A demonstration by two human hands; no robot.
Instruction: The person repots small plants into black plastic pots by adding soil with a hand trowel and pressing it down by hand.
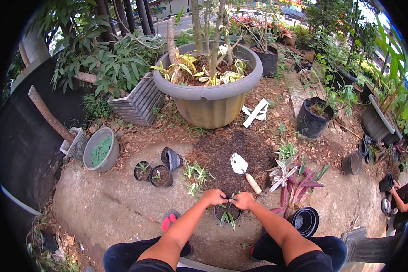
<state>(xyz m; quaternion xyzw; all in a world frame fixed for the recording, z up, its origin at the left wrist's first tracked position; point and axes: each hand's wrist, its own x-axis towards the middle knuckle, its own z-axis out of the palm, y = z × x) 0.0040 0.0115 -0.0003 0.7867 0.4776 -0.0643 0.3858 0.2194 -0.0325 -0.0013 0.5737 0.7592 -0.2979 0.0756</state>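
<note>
Before me on the concrete stands a small black plastic pot (215, 215) of dark soil. A young plant with narrow green leaves (231, 219) leans over its near rim. My left hand (213, 197) has its fingers closed at the pot's far left rim. Opposite it, my right hand (243, 200) grasps the far right rim. The fingers' undersides are hidden. Just beyond lies a trowel with a wooden handle (253, 184) and a soil-specked blade (239, 164), on a heap of dark soil (210, 149). Striped spider plants (195, 176) lie beyond my left hand.
Two small potted seedlings (160, 176) and a black plastic bag (171, 158) stand left. Purple-leaved plants (301, 185) and stacked black pots (305, 221) sit right. A large planter (207, 105) rises behind the soil. At far right, another person's arm (399, 200) is beside a pot.
</note>
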